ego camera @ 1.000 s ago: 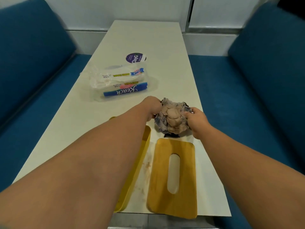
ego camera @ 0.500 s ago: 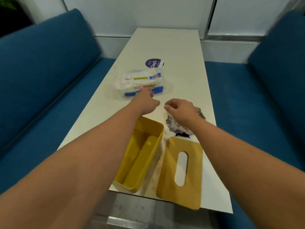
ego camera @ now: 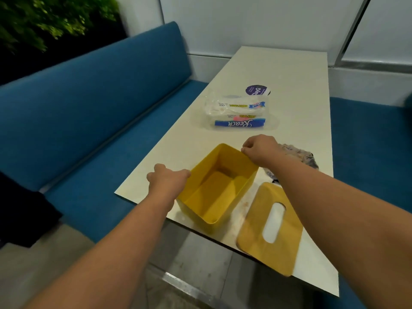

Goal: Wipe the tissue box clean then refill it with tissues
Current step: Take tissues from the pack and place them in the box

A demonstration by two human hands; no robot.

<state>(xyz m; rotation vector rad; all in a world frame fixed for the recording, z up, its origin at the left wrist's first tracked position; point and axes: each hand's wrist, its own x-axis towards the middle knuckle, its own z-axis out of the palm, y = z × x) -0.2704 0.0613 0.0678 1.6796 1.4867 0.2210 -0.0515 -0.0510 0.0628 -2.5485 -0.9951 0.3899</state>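
The open yellow box [ego camera: 217, 188] sits at the bench's [ego camera: 289, 81] near edge; the left hand [ego camera: 166, 178] grips its left wall, the right hand [ego camera: 259, 148] pinches its far rim; the lid [ego camera: 269, 228] lies flat just right of the box; the tissue pack [ego camera: 237, 114] lies beyond it; a crumpled rag [ego camera: 296, 153] lies behind the right hand.

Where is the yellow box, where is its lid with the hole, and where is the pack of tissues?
yellow tissue box [ego camera: 201, 202]: head view, on its inside long wall.
slotted lid [ego camera: 252, 230]: head view, on the flat top left of the slot.
pack of tissues [ego camera: 239, 124]: head view, on the blue label strip.
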